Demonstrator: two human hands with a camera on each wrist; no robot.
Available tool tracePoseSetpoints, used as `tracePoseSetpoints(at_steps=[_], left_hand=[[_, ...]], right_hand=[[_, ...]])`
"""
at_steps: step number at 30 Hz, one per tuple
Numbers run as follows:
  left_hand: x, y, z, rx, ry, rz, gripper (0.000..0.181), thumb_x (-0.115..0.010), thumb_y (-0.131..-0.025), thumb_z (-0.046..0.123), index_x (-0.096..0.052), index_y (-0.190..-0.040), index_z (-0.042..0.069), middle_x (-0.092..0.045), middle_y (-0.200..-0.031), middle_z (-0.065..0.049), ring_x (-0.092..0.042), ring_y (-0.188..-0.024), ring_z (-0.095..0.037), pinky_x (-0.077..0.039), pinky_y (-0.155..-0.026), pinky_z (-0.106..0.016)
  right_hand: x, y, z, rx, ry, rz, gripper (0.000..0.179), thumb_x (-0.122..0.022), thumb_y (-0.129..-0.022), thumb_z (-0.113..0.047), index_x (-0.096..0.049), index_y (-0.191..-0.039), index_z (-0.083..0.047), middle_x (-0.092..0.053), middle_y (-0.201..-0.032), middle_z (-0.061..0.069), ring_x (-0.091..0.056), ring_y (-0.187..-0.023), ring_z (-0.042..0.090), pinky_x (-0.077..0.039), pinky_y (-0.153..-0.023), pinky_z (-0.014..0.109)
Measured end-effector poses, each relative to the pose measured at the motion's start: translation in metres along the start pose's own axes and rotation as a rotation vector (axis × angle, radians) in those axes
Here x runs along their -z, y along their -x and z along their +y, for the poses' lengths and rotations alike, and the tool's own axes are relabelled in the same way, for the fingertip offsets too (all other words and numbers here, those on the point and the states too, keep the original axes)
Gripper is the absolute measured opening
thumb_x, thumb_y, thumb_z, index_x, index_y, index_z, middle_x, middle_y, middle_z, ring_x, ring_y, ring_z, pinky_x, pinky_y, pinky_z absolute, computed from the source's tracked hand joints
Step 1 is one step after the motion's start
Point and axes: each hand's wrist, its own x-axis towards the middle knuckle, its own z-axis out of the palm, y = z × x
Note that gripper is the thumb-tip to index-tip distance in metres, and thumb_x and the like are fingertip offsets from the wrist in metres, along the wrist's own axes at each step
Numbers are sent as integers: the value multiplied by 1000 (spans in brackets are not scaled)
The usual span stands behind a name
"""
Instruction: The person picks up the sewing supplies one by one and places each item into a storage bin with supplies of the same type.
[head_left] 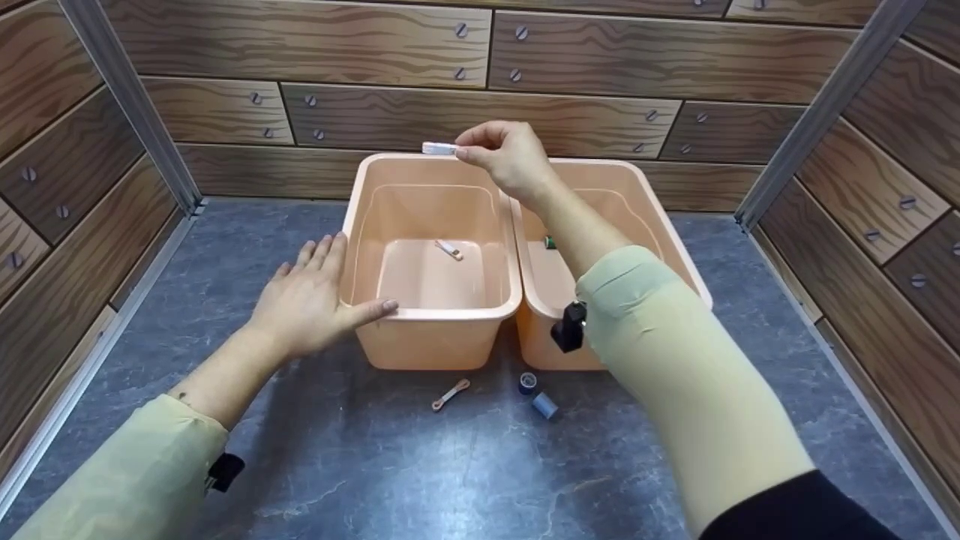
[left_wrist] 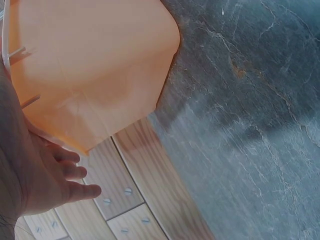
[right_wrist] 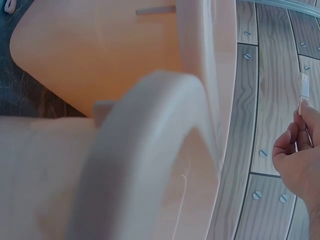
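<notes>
Between thumb and fingertips, my right hand pinches a small skein of embroidery floss with a white paper band. It is held over the back rim of the left peach bin; the right wrist view also shows this skein sticking out past the fingertips. My left hand lies with spread fingers at that bin's left front corner, thumb on the front rim. In the left wrist view, fingers extend beyond the bin wall. A second floss skein lies on the bin's floor.
Against the left bin stands a right peach bin with a green thread spool inside, partly hidden by my right arm. In front lie another floss skein, a dark blue spool and a lighter blue spool. Wood-patterned walls enclose the table.
</notes>
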Motion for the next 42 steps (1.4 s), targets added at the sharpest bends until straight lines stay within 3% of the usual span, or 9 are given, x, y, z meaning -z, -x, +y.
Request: tracePoseSetpoints(at_steps=[13, 26, 42], left_hand=[[-2, 2, -1, 5, 1, -7, 133, -38, -87, 95, -10, -167, -7, -20, -168, -36, -18, -156, -55, -21, -122, -71], [-2, 3, -2, 19, 11, -6, 136, -38, -84, 98, -10, -167, -6, -20, -169, -35, -18, -156, -53, -24, -120, -72], [-1, 0, -1, 18, 10, -17, 138, -38, -82, 100, -10, -168, -5, -19, -169, -34, -17, -157, -52, -25, -121, -70]], right_hand=[[-18, -10, 15, -37, -37, -14, 10, -81, -96, -8, -80, -104, -3, -72, -88, -5, -60, -87, 11, -48, -79, 24], [-28, -17, 22, -57, 19, -51, 14, -80, -97, -8, -80, -108, -1, -72, -92, -2, -62, -88, 11, -50, -81, 23], [-25, -17, 30, -73, 41, -48, 15, -80, -96, -7, -79, -108, 2, -71, -89, -3, -60, -85, 11, -48, -78, 23]])
